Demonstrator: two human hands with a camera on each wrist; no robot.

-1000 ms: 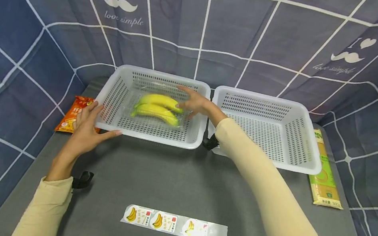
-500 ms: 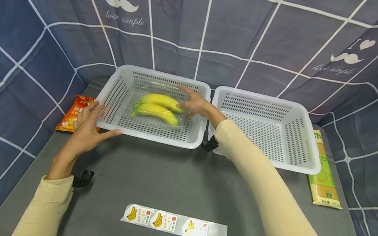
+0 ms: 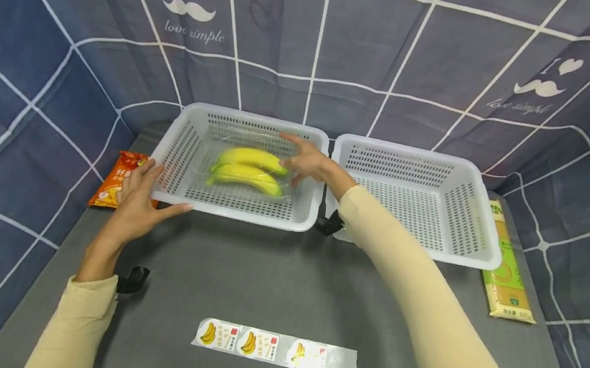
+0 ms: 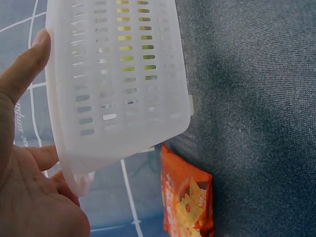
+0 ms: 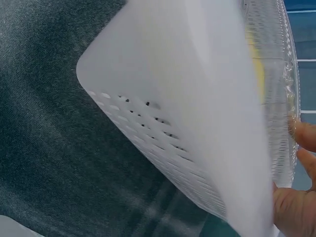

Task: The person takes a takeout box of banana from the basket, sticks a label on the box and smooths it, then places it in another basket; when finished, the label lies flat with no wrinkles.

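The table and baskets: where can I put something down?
On the table between the left basket and sticker strip, or inside the right basket beside the sleeve. The left basket's crowded by bananas and the right hand.

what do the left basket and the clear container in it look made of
The left basket seems moulded plastic, white and satin: its slotted wall looks smooth and milky. The clear container is probably glossy plastic: see-through, with glints along its ridged rim.

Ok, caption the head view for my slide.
Left hand on a corner of the left basket, right hand at the clear pack of bananas inside.
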